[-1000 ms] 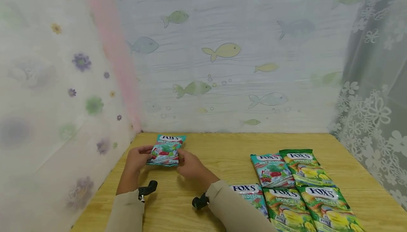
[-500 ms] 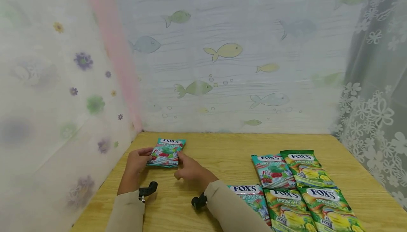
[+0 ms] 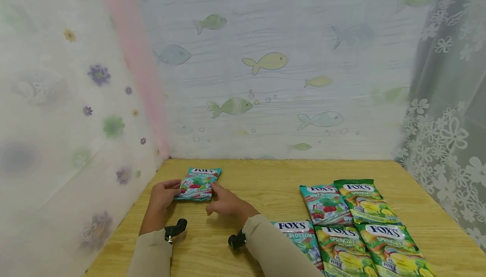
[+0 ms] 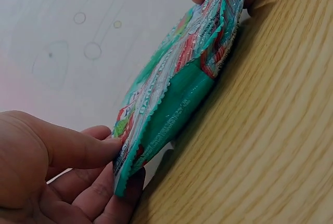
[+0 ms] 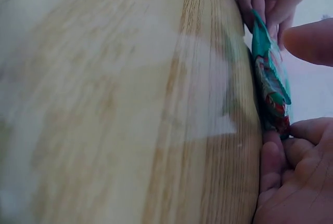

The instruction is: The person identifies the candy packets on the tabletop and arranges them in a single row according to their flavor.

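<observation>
A turquoise Fox's Mint Blossom candy bag (image 3: 198, 184) lies at the far left of the table in the head view. My left hand (image 3: 163, 195) pinches its left lower corner; in the left wrist view the left thumb (image 4: 101, 148) is on the printed face and fingers are behind. At the bag's right edge, my right hand (image 3: 229, 203) touches with its fingers. The right wrist view shows the right thumb (image 5: 312, 42) held away from the bag, while the right fingers (image 5: 273, 167) lie against its end near the tabletop.
On the right stand two more Mint Blossom bags (image 3: 326, 204) and several green-yellow Spring Tea bags (image 3: 366, 201), laid close together on the wooden table (image 3: 262, 184). My right sleeve (image 3: 281, 247) covers part of the nearest mint bag. A fish-printed curtain (image 3: 265, 125) borders the far edge.
The mint bag has come down slightly and lies flatter. My right thumb has moved off the bag, leaving only fingers at its edge. The left hand has stayed at its corner.
</observation>
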The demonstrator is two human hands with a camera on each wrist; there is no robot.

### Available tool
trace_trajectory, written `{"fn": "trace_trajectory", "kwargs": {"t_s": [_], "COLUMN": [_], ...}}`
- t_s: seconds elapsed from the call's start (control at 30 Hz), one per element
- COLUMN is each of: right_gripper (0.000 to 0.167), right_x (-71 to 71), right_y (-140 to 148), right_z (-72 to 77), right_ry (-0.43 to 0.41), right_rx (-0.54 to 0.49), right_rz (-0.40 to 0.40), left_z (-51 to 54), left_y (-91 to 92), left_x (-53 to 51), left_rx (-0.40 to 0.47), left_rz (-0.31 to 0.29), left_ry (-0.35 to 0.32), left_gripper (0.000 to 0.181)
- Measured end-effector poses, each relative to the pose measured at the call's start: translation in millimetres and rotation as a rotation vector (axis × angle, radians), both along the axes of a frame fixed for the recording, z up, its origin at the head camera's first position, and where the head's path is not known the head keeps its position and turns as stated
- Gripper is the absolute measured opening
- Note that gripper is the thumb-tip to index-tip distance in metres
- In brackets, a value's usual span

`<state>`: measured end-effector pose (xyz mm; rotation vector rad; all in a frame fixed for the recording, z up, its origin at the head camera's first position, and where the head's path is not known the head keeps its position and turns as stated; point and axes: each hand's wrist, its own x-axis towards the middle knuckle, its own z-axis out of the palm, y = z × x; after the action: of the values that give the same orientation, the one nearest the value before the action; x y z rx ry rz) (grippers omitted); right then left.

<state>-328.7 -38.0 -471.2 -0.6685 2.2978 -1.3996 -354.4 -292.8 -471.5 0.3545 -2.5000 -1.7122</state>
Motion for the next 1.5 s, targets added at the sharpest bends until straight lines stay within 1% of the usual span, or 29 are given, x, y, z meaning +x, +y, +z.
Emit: {"fn": "trace_trajectory", "kwargs": {"t_s": [0.1,0.27,0.43,0.53,0.7,0.93,1.17,1.23,1.3,1.37,1.5], "right_gripper": [0.104,0.103,0.102,0.101,0.101,0.100,0.100,0.101,0.102,0.103,0.100], "right_x": [-0.8,-1.5,-1.0,-0.2,0.2,-1.5,0.3,0.4,0.6,1.0,0.8], "right_y": [-1,-1,-1,0,1,2,3,3,3,3,3], "right_z": [-0.5,-1.6,-3.0,-3.1,-3.2,-5.4,-1.6,-1.2,-0.1,1.6,9.6], "right_ry": [0.013,0.019,0.023,0.016,0.007,0.021,0.005,0.006,0.014,0.034,0.140], "right_rx": [0.017,0.024,0.047,0.041,0.022,0.026,-0.022,-0.021,-0.013,0.003,0.050], "right_rz": [-0.007,-0.022,-0.036,-0.032,-0.019,-0.010,0.003,0.012,0.024,0.038,0.060], "left_z": [-0.7,-2.2,-2.7,-2.6,-0.1,3.9,7.4,10.5,16.3,25.1,47.0], "left_y": [-1.4,-4.0,-4.9,-4.4,-2.7,-0.9,-1.3,-0.4,1.5,4.9,15.1], "left_x": [-0.1,1.0,2.9,4.4,6.9,7.7,7.9,8.3,9.2,10.8,15.5], "left_rx": [-0.011,-0.034,-0.021,-0.021,-0.019,-0.040,-0.049,-0.047,-0.043,-0.040,-0.067], "left_rz": [-0.001,-0.025,-0.039,-0.036,-0.027,-0.046,-0.050,-0.046,-0.052,-0.060,-0.096], "left_ry": [-0.006,-0.030,-0.042,-0.048,-0.062,-0.071,-0.067,-0.063,-0.046,-0.016,0.055], "left_gripper": [0.038,0.037,0.036,0.036,0.037,0.039,0.040,0.042,0.044,0.047,0.049]}}
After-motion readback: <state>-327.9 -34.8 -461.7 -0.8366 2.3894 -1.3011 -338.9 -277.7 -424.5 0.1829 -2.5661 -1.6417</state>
